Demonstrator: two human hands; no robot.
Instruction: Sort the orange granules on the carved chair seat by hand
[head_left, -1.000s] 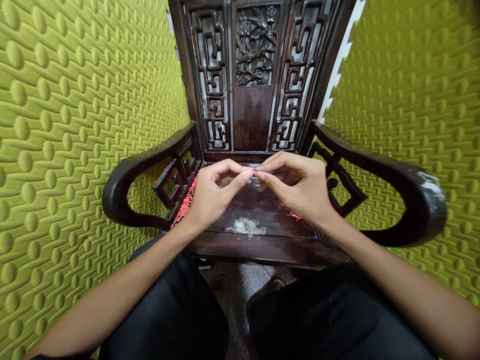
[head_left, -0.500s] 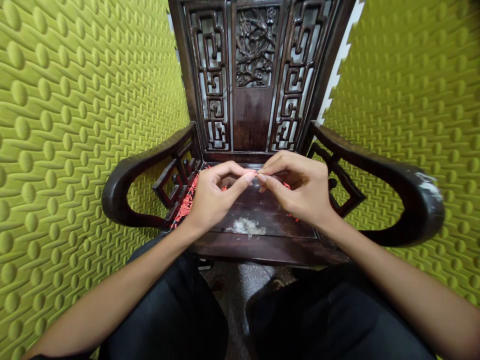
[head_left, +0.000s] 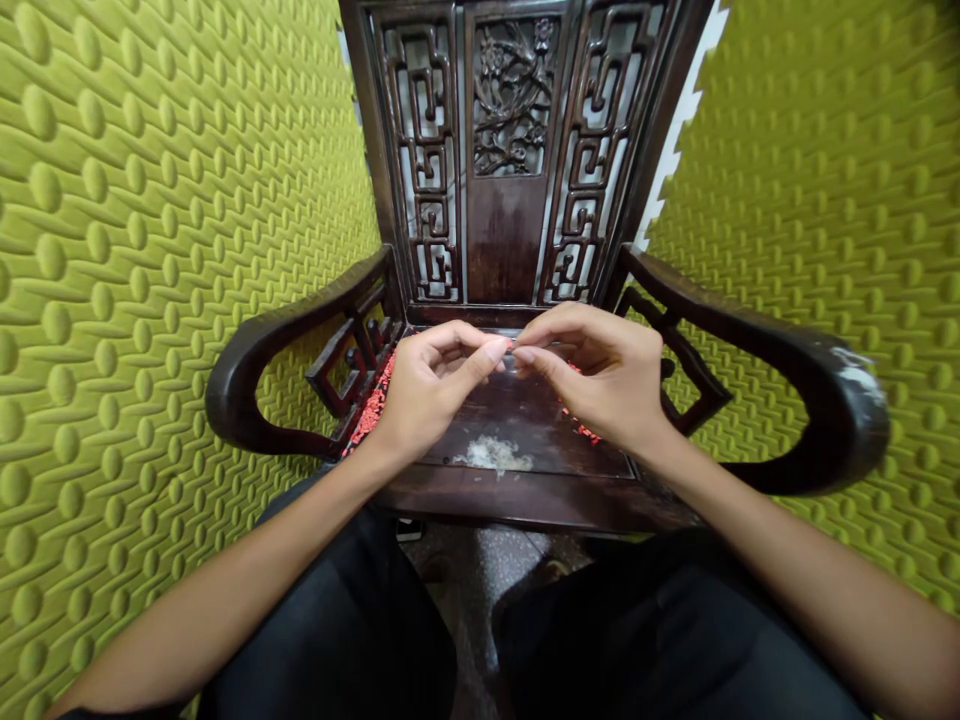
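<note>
My left hand (head_left: 431, 385) is closed in a pinch above the chair seat, thumb against forefinger. A tiny red piece (head_left: 511, 345) shows at its fingertips. Facing it, my right hand (head_left: 600, 365) also pinches with thumb and forefinger, its tips almost touching the left ones. Whatever the right fingertips hold is too small to make out. Many small red pieces (head_left: 369, 415) lie in a heap along the left side of the seat. More red pieces (head_left: 585, 432) are on the right, partly hidden behind my right hand.
The dark wooden chair seat (head_left: 540, 430) has a whitish worn patch (head_left: 495, 453) near its front edge. Curved armrests (head_left: 247, 375) flank it, and a carved backrest (head_left: 504, 240) rises behind. Textured yellow-green walls (head_left: 150, 250) stand close on both sides.
The right hand has shifted very slightly to the right, opening a small gap between the two sets of fingertips. More of the red pieces at right now show. The left hand has hardly moved.
</note>
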